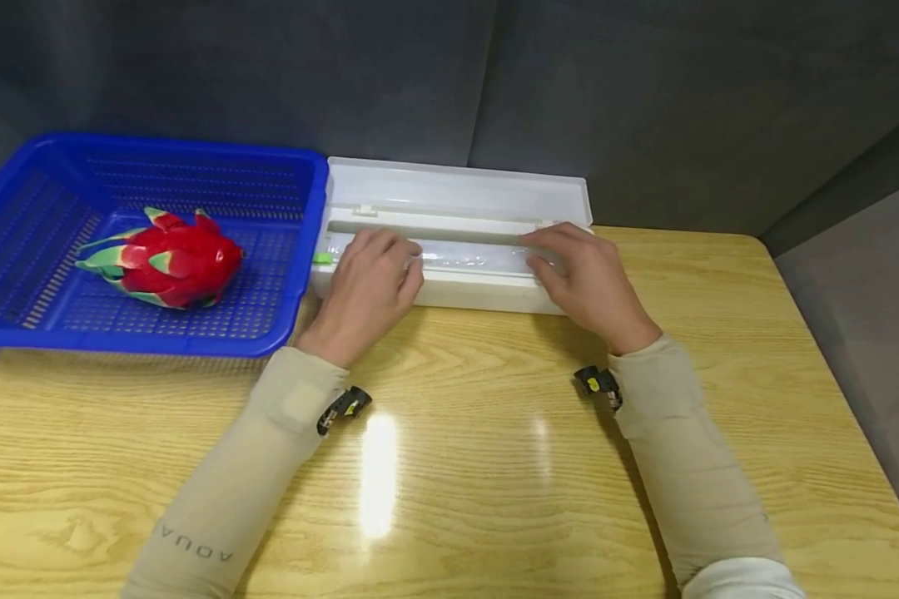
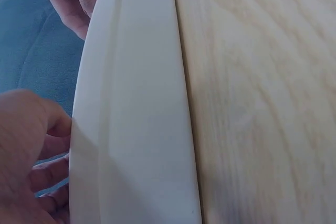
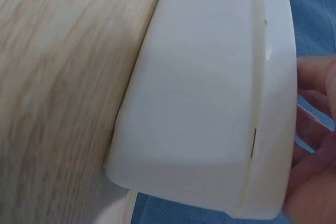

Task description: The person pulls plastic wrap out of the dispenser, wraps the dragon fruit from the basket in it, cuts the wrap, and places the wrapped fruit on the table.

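Observation:
A white plastic-wrap dispenser box [image 1: 487, 293] stands on the table with its lid [image 1: 457, 187] raised at the back. Inside lies a roll of clear cling film [image 1: 464, 256], its surface wrinkled. My left hand [image 1: 370, 283] reaches over the front wall onto the left part of the roll, fingers bent; its fingertips are partly hidden. At the right end, my right hand [image 1: 588, 283] touches the roll, with thumb and forefinger tips slightly apart. Both wrist views show the box's front wall [image 2: 142, 103] hiding the fingertips. A green slider [image 1: 322, 259] sits at the box's left end.
Left of the box, and close against it, is a blue plastic basket [image 1: 270, 337] holding a red and green toy dragon fruit [image 1: 183, 262]. A dark grey panel [image 1: 404, 75] rises behind. The wooden table [image 1: 464, 466] extends in front of the box.

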Tool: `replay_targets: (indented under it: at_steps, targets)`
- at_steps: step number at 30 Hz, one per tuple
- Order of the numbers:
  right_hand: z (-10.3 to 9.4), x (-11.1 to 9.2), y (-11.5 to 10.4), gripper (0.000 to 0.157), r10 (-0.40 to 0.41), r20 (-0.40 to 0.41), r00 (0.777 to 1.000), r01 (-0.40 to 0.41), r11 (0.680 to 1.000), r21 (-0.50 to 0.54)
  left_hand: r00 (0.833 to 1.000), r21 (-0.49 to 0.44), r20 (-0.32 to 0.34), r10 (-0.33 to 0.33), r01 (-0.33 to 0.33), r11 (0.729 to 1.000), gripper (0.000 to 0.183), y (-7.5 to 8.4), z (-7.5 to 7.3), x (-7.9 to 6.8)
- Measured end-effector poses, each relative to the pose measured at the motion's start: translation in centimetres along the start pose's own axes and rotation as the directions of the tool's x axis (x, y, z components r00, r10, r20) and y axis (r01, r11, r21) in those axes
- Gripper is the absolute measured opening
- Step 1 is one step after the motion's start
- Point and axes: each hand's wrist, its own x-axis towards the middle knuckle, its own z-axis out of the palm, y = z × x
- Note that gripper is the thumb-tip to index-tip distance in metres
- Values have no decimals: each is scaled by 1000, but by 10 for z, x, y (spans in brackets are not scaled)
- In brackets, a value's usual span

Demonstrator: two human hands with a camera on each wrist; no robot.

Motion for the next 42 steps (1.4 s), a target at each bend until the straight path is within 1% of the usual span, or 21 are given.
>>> replay_targets:
  at_steps: [7,13,19,23,27,31,35,38,42]
  targets:
    - [3,3,0,24,4,-13,1000,-3,1000,18,1000,-22,-13,-8,7,1000,24,-2,1,-1]
    - [3,2,-1,23,53,-10,999,-53,998,28,1000,-30,-11,-29,29,999,25,-1,1,1]
    - [0,1,0,20,82,-15,996,-82,996,38,998,-33,20,-54,55,998,25,1,-1,6]
    - [1,3,0,18,69,-34,997,-68,996,49,995,-45,52,-81,84,995,26,1,-4,9]
    - [5,3,0,18,45,-45,998,-43,998,46,992,-50,72,-103,106,993,26,-1,-4,7]
    - [6,2,0,19,37,-58,998,-36,999,23,995,-43,59,-78,80,996,26,-2,-3,7]
    - [5,0,0,13,28,-85,996,-27,999,22,998,-28,40,-47,48,998,27,-1,-1,7]
    - [5,1,-1,9,22,-90,996,-19,999,36,998,-24,32,-52,53,998,26,-1,-1,5]
    - [2,2,-4,7,55,-79,995,-53,998,30,998,-29,24,-53,54,998,25,-1,-1,3]
